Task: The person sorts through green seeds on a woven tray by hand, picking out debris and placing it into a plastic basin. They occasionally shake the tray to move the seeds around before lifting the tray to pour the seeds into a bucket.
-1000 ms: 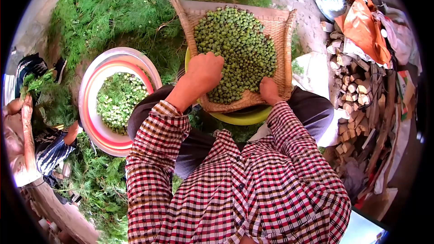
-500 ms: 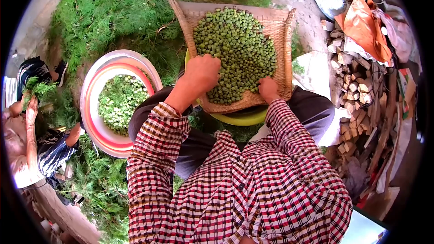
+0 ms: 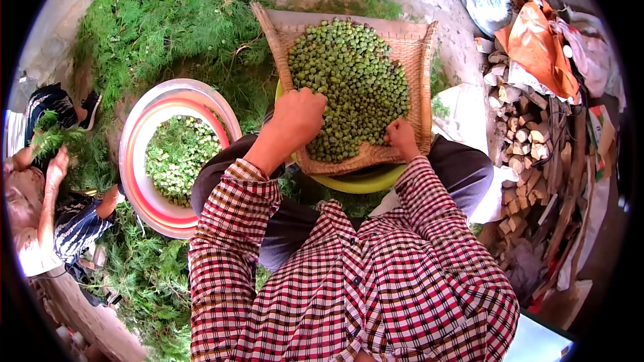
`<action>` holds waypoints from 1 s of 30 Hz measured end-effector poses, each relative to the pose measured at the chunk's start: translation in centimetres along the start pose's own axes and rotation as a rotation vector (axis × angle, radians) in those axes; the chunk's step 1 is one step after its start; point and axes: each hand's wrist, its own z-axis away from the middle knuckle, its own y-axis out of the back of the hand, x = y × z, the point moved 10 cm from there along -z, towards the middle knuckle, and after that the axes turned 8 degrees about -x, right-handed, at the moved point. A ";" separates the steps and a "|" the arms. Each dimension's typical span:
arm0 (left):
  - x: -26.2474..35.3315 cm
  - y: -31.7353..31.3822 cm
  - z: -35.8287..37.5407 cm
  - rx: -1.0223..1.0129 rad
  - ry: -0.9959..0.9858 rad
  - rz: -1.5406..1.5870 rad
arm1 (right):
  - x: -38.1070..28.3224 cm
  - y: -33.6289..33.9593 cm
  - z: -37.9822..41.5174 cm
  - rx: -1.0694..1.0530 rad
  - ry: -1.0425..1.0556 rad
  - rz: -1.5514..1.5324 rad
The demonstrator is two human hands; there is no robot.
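A woven winnowing basket [image 3: 417, 94] rests across my lap, tilted a little, over a yellow-green basin [image 3: 369, 183]. Small round green cones or berries [image 3: 349, 74] lie heaped in it, some of them brownish. My left hand [image 3: 300, 117] is closed in a fist at the basket's left rim and seems to grip it; its fingertips are hidden. Over the basket's near right part, my right hand [image 3: 401, 135] has its fingers curled together beside the heap. Anything between those fingers is too small or hidden to make out.
Left of my knee stands a red-and-white basin [image 3: 137, 181] holding green sprigs and cones. Cut green branches [image 3: 174, 13] cover the ground. At far left, another person's hands [image 3: 57, 164] hold a sprig. Stacked firewood [image 3: 526, 141] and an orange bag [image 3: 537, 40] are at right.
My right hand has turned slightly, its fingertips a little lower over the cones. My left hand stays at the rim. The other person's hand at left has shifted on the sprig.
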 end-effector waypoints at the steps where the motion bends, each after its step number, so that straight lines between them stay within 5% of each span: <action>1: 0.1 -0.1 -0.1 -0.013 -0.002 -0.018 | -0.8 0.1 0.1 0.000 -0.005 0.000; 7: 0.0 -0.5 -0.1 -0.019 0.000 0.014 | -6.2 -3.4 -3.0 -0.075 0.235 0.218; 9: -0.3 -0.5 0.0 -0.022 0.014 0.010 | -6.2 -4.3 -4.1 -0.044 0.251 0.229; 11: -0.6 -0.6 0.1 -0.026 0.026 0.004 | -7.8 -4.5 -4.2 0.143 0.384 0.559; 15: -0.6 -0.5 -0.1 0.002 0.016 0.005 | -6.7 -4.7 -3.9 0.177 0.106 0.601; 23: -0.4 -0.4 0.0 0.030 0.002 -0.003 | -4.2 -3.2 -4.4 0.058 0.088 0.512; 26: -0.3 -0.7 0.0 0.008 0.008 -0.012 | -2.5 -2.0 -3.8 0.072 0.026 0.030; 30: 0.0 -0.9 -0.3 0.013 -0.011 -0.010 | -3.4 -3.2 -4.7 0.025 0.089 0.229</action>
